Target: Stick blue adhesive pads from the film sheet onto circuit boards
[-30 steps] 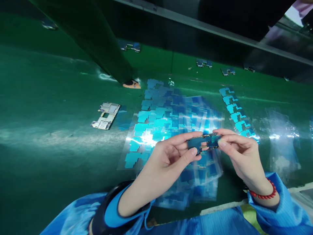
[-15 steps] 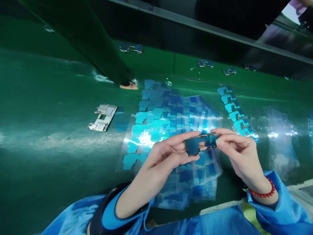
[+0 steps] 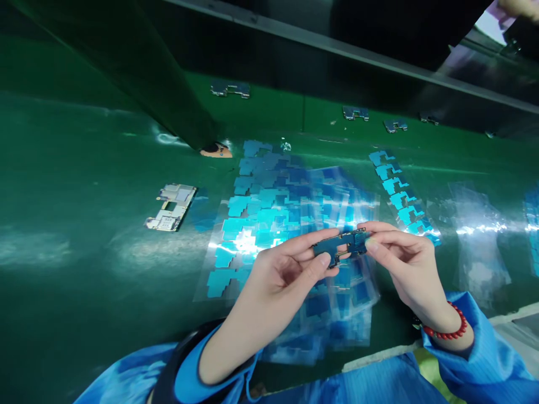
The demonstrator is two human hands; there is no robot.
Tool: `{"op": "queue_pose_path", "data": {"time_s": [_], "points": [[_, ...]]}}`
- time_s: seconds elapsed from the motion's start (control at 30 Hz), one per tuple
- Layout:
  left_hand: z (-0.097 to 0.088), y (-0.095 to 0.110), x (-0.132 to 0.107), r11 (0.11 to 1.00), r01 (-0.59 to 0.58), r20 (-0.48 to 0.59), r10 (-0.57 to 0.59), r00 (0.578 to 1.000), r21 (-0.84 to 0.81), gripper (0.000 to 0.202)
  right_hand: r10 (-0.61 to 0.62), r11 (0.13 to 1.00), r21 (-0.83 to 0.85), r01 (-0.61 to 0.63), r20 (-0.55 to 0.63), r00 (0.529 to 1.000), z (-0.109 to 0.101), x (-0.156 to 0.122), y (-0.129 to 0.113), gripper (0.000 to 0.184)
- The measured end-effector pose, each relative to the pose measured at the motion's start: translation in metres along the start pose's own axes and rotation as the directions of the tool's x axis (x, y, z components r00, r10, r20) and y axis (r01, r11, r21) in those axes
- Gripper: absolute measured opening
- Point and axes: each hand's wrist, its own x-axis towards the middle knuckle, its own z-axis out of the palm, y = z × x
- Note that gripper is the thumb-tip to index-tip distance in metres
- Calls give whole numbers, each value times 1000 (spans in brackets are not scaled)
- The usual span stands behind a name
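A small dark blue circuit board point(image 3: 346, 242) with a square cutout is held between both hands, above the sheets on the bench. My left hand point(image 3: 290, 272) grips its left end, thumb pressed on the top face and fingers underneath. My right hand point(image 3: 400, 255) pinches the right end between thumb and fingertips. Beneath the hands lie overlapping clear sheets bearing blue film cutouts point(image 3: 240, 230), shaped like the board. Another circuit board point(image 3: 172, 207), with silver shields facing up, rests on the green mat to the left.
A narrow strip of blue cutouts point(image 3: 400, 193) lies at the right, near a clear plastic sheet point(image 3: 480, 241). Several boards, one of them a circuit board point(image 3: 230, 90), sit along the back under a dark shelf point(image 3: 337, 67). A dark slanted post point(image 3: 168, 84) meets the green mat point(image 3: 84, 292).
My left thumb has moved up from the board's lower edge onto its top face. The board has shifted slightly left and tilted. My right hand keeps its pinch.
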Motion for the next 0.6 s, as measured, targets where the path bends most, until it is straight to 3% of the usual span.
{"op": "queue_pose_path", "data": {"time_s": [0.23, 0.6], "points": [[-2, -5, 0, 998, -49, -14, 49, 999, 33, 25, -29, 999, 18, 30, -46, 999, 3, -2, 3, 20], [0, -2, -2, 1000, -6, -39, 7, 999, 28, 24, -22, 997, 78, 28, -78, 997, 7, 1, 3, 23]]}}
